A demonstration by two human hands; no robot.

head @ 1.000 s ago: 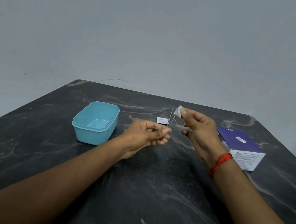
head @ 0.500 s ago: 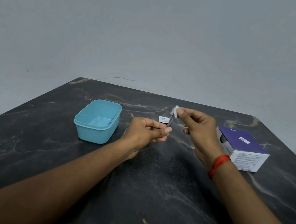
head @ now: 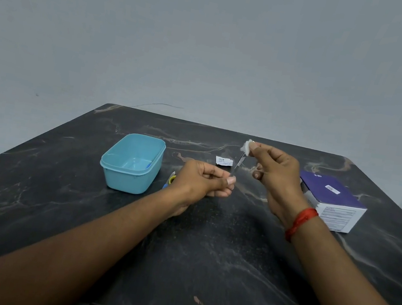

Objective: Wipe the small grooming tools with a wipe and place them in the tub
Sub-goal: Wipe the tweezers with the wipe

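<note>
Head view | left hand [head: 203, 181] pinches tweezers [head: 239, 163] | right hand [head: 278, 175] pinches wipe [head: 248, 146], slid up to tip | still wiping

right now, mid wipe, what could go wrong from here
1. The left hand pinches the thin metal tool only at its lower end, so a tug from the wipe could pull it loose onto the table.
2. The right hand holds the wipe at the tool's top tip; it may slide off there, and the bare tip might prick a finger.
</note>
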